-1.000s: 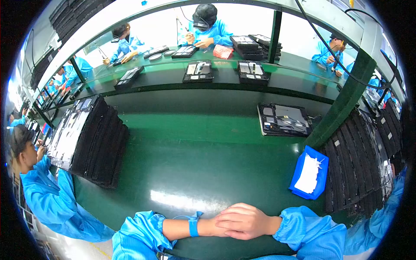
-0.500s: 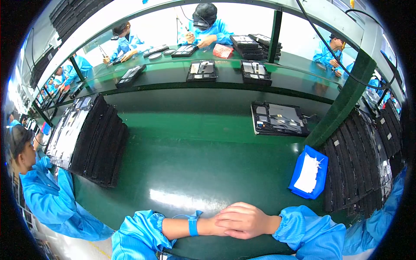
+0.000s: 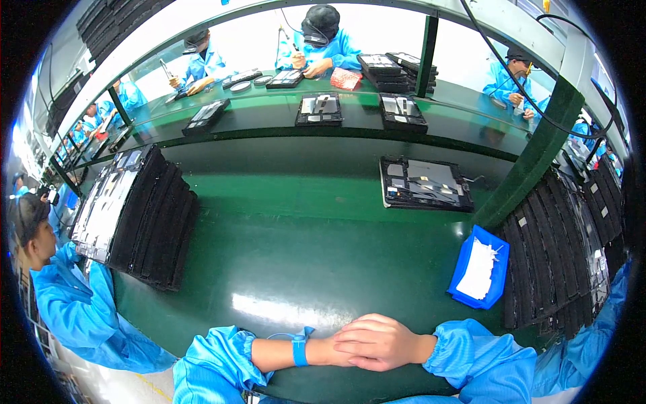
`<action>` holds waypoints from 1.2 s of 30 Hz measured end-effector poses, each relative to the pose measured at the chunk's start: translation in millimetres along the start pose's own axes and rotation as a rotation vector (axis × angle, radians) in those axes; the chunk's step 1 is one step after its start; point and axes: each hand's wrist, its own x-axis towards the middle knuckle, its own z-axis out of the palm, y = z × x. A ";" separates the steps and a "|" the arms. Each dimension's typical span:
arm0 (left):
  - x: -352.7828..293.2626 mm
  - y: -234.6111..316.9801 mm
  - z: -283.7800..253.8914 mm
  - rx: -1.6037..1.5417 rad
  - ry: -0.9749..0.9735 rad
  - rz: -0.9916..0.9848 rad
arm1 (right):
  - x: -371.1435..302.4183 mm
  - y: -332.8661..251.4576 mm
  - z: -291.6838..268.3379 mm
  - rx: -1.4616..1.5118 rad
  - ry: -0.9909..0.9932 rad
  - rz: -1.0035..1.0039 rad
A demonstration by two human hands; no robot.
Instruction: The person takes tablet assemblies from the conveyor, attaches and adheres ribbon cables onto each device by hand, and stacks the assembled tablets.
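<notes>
My two hands rest together at the near edge of the green bench. The right hand (image 3: 378, 342) lies across the back of my left hand (image 3: 328, 351), its fingers curled over it. Most of the left hand's fingers are hidden underneath. A blue wrist strap (image 3: 299, 351) circles my left wrist. Right of the hands stands a blue bin (image 3: 498, 283) holding white slips (image 3: 478, 269). Farther off, an opened tablet-like device (image 3: 427, 183) with exposed inner parts lies flat, touched by neither hand.
A tall stack of black device trays (image 3: 151, 222) stands at the left, more stacks (image 3: 548, 249) at the right. A green post (image 3: 531, 161) rises behind the bin. Several opened devices (image 3: 319, 109) sit on the raised strip. A co-worker (image 3: 67, 283) sits left; others work across.
The opened device on the far part of the bench has shifted slightly left. Devices on the raised strip have slid a little right. My hands have not moved.
</notes>
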 end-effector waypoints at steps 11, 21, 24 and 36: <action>-23.4 4.6 5.5 -0.123 0.026 0.012 | 17.0 -0.5 -4.3 0.040 -0.099 0.094; 35.2 44.1 -26.3 0.168 0.034 -0.091 | 178.5 107.6 -103.5 -0.414 -0.225 0.213; 37.2 42.5 -25.8 0.149 -0.006 -0.053 | 159.6 218.1 -161.3 -0.740 -0.179 0.477; 24.7 32.6 -19.8 0.064 0.062 -0.013 | 94.7 316.0 -175.7 -0.578 -0.348 1.095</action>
